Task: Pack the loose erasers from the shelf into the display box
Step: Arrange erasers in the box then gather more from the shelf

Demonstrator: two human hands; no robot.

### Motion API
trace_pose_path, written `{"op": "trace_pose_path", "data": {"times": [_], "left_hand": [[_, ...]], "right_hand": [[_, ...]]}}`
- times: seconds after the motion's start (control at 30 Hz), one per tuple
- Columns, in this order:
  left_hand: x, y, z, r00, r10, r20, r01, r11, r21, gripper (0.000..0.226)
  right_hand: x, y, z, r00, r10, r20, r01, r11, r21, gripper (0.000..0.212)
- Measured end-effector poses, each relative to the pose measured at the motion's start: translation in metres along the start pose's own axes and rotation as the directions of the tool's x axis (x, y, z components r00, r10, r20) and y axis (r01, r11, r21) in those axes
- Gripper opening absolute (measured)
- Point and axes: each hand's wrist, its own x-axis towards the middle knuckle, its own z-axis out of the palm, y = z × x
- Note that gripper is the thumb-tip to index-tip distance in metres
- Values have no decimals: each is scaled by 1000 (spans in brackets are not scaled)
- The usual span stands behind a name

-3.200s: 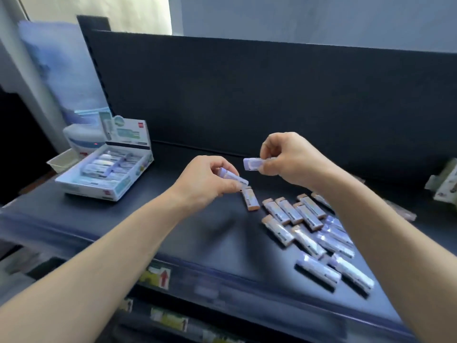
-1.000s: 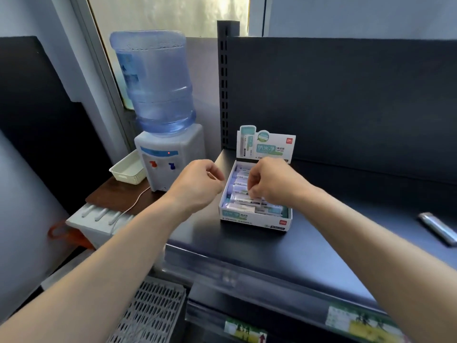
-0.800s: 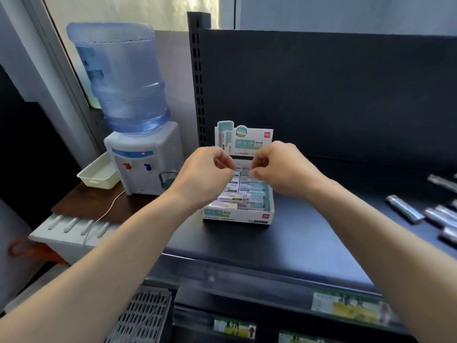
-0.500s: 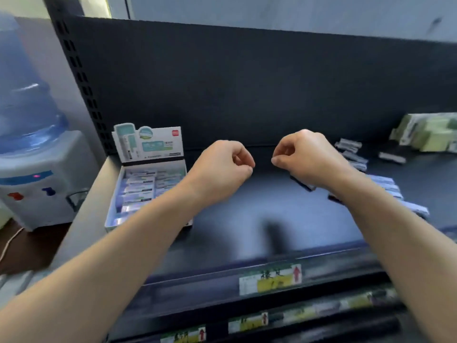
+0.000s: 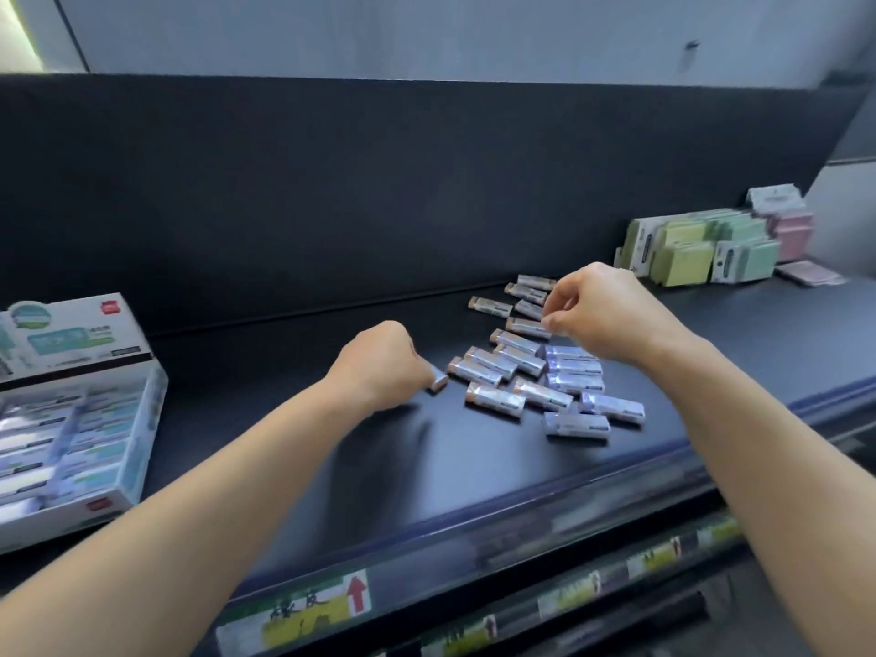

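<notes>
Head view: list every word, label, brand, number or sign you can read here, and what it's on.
No wording reads clearly.
On the display box header card: printed text and a red logo square, too blurred to read.
On the shelf-edge label: a red arrow pointing up; its characters are blurred.
On the loose erasers: wrapper print too small.
On the green packs: print too small.

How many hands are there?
2. The left hand grips an eraser left of the loose erasers; the right hand hangs over their far side, fingers curled.
</notes>
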Motion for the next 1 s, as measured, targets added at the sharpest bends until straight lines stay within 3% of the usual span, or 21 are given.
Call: {"op": "trace_pose_path", "data": {"times": [0.2, 0.37, 0.53, 0.8, 1.0], "left_hand": [[8, 34, 17, 994, 95, -52, -97, 995, -34, 6], [11, 67, 36, 972, 224, 78, -220, 974, -46, 7], [8, 82, 55, 928, 272, 256, -279, 960, -9, 10], [3, 82, 62, 895, 293, 336, -322, 946, 35, 22], [5, 73, 55, 900, 321, 295, -310, 947, -84, 17]], "right_hand": [[28, 33, -7, 998, -20, 57, 23, 999, -47, 18], [30, 56, -9, 972, -25, 233, 53, 992, -115, 8], [35, 71, 1, 948, -24, 318, 59, 993, -101, 7], [38, 71, 17, 948, 10, 318, 41, 987, -155, 26], [33, 72, 10, 960, 45, 278, -24, 996, -81, 16]]}}
